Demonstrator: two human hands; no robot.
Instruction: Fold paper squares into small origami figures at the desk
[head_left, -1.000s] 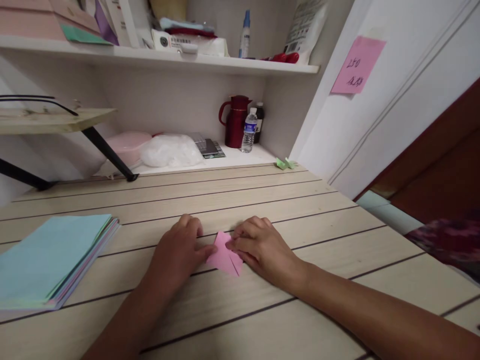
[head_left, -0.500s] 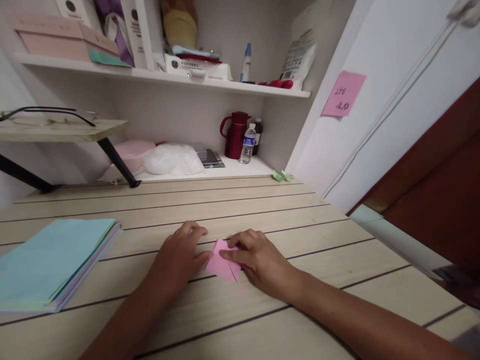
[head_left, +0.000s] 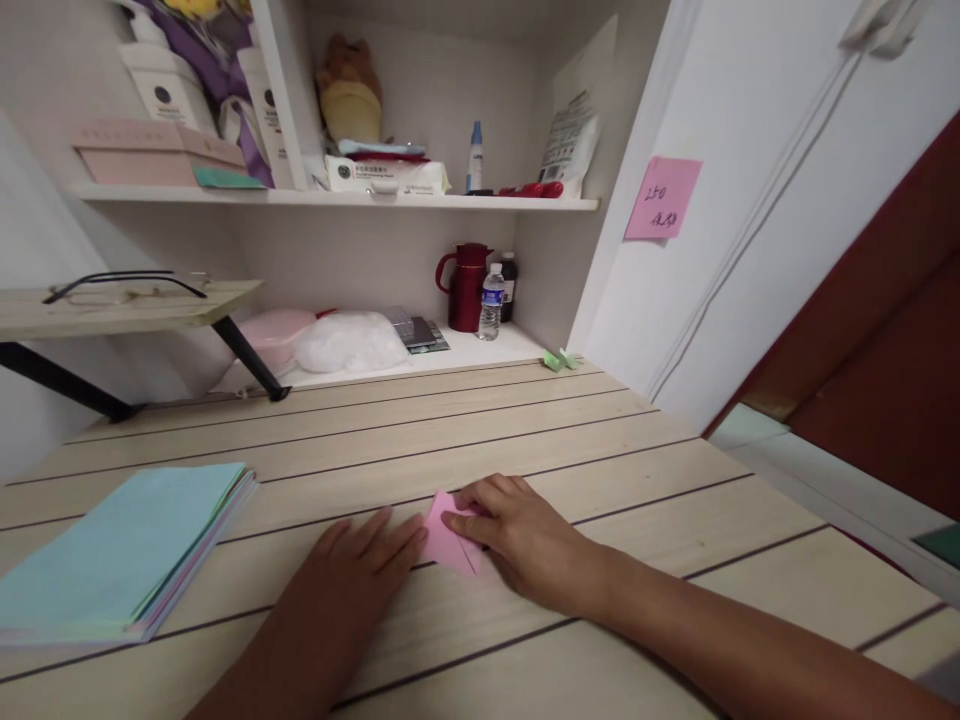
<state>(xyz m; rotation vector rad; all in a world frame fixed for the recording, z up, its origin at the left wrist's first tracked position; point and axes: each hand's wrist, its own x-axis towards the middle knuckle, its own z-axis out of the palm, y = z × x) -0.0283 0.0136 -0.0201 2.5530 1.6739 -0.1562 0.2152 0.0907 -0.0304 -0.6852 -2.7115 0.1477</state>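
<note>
A small piece of folded pink paper (head_left: 446, 548) lies on the wood-striped tabletop, with a fold line running down towards its lower right corner. My right hand (head_left: 529, 545) is closed on its right side, the thumb pressing on top and the curled fingers at the upper right edge. Flat on the table, my left hand (head_left: 360, 570) has its fingers stretched out, and the tips touch the left edge of the paper. The right part of the paper is hidden under my right hand.
A stack of coloured paper (head_left: 127, 550) lies at the left. Small green folded pieces (head_left: 559, 360) sit at the table's back edge. Behind stand a water bottle (head_left: 491, 305) and a red jug (head_left: 466, 290). Glasses (head_left: 127, 285) rest on a small raised stand (head_left: 150, 310).
My left hand has gone from raised, with its thumb at the paper's edge, to lying flat with outstretched fingertips there. My right hand keeps its hold. The camera view has shifted slightly.
</note>
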